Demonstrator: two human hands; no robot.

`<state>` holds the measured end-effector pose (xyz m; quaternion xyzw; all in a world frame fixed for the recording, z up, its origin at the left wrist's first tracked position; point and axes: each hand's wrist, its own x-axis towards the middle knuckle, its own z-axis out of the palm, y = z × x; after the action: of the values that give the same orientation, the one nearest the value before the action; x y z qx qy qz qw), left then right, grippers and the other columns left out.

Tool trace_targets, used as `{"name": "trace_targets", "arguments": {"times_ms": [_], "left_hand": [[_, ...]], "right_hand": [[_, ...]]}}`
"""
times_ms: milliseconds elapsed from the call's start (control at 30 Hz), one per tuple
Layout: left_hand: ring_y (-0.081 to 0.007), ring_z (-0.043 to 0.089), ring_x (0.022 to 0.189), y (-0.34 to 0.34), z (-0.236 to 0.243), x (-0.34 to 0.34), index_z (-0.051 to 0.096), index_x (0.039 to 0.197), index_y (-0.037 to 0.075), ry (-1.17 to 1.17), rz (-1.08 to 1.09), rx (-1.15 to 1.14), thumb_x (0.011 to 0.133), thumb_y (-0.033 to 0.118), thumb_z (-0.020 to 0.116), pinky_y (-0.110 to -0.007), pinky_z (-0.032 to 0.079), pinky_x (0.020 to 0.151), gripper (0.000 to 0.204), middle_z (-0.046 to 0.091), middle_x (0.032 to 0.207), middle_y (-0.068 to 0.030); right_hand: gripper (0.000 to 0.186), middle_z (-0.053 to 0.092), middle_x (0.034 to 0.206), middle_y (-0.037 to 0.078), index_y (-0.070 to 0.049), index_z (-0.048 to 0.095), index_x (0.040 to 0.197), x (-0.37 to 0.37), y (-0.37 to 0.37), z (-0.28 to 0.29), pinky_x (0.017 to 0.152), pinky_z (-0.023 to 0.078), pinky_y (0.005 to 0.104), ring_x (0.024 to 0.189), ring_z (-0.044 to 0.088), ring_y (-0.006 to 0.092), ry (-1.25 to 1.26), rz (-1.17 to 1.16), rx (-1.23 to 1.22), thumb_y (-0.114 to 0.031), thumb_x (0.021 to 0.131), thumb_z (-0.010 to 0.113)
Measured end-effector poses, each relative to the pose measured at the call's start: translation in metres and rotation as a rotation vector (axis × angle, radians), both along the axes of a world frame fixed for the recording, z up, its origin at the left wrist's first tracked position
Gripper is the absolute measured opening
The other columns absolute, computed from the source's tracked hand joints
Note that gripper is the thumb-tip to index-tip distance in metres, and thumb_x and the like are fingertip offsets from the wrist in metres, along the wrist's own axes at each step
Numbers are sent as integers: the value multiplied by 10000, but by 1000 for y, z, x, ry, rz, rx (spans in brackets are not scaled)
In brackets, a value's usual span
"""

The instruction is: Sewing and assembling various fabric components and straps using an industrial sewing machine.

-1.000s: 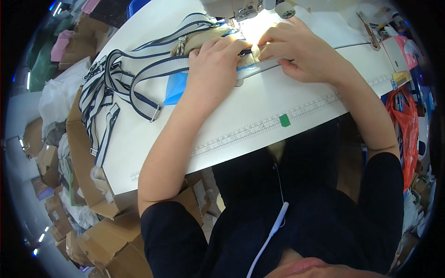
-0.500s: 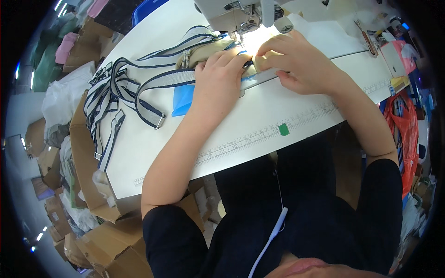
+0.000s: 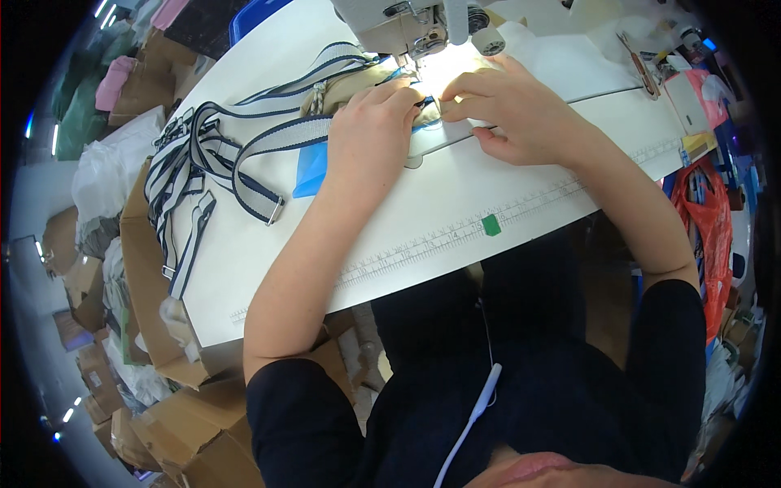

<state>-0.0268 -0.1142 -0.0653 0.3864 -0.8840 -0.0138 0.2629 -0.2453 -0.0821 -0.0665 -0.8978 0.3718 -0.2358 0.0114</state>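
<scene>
Under the head of a white sewing machine (image 3: 390, 28), a piece of khaki fabric (image 3: 351, 88) with blue edging lies in bright lamp light. My left hand (image 3: 373, 130) presses down on the fabric with bent fingers, its fingertips close to the needle area. A grey-and-navy striped strap (image 3: 285, 134) runs in beneath that hand, and a bright blue sheet (image 3: 310, 169) sticks out beside the wrist. To the right, my right hand (image 3: 521, 114) has its fingers curled at the fabric's edge, thumb a little apart. Glare hides what those fingertips hold.
More striped straps with metal buckles (image 3: 175, 163) are heaped at the table's left. A printed ruler strip with a green patch (image 3: 490, 225) follows the white table's front edge. Snips (image 3: 639, 65) lie at the far right. Cardboard boxes (image 3: 195, 431) stand on the floor at left.
The whole view has shifted slightly, so table and machine sit a little further left. My right fingers have drawn slightly closer together; my left hand still presses on the fabric.
</scene>
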Motion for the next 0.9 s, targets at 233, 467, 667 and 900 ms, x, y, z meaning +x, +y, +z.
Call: {"name": "trace_targets", "arguments": {"times_ms": [233, 467, 667, 900], "left_hand": [[-244, 652, 918, 2, 1, 2, 692, 902, 82, 2, 25, 41, 819, 138, 668, -384, 524, 735, 103, 695, 1020, -58], [-242, 655, 902, -5, -2, -1, 687, 942, 77, 9, 11, -40, 813, 146, 678, -378, 531, 732, 147, 694, 1003, -51], [-265, 652, 861, -16, -1, 2, 665, 936, 62, -12, 24, -6, 831, 144, 671, -389, 523, 716, 133, 685, 931, -70], [-253, 659, 901, -26, -12, 1, 704, 944, 83, 52, 13, -81, 819, 148, 687, -379, 531, 751, 142, 702, 1011, -55]], "right_hand": [[220, 599, 1040, -13, -115, 652, 939, 0, 2, 4, 1085, 311, 509, 992, 589, 164, -12, -8, 87, -53, 732, 611], [242, 606, 1067, -9, -117, 667, 963, -4, -2, 0, 1091, 305, 512, 1006, 593, 160, -36, -12, 71, -50, 738, 606], [279, 612, 1134, -11, -101, 683, 1020, -2, -6, -4, 1103, 289, 513, 1025, 594, 154, 17, -41, 65, -66, 758, 592], [290, 631, 1121, -3, -114, 675, 1042, -4, -14, -11, 1067, 305, 464, 1026, 597, 162, 12, -68, -22, -55, 777, 575]]}}
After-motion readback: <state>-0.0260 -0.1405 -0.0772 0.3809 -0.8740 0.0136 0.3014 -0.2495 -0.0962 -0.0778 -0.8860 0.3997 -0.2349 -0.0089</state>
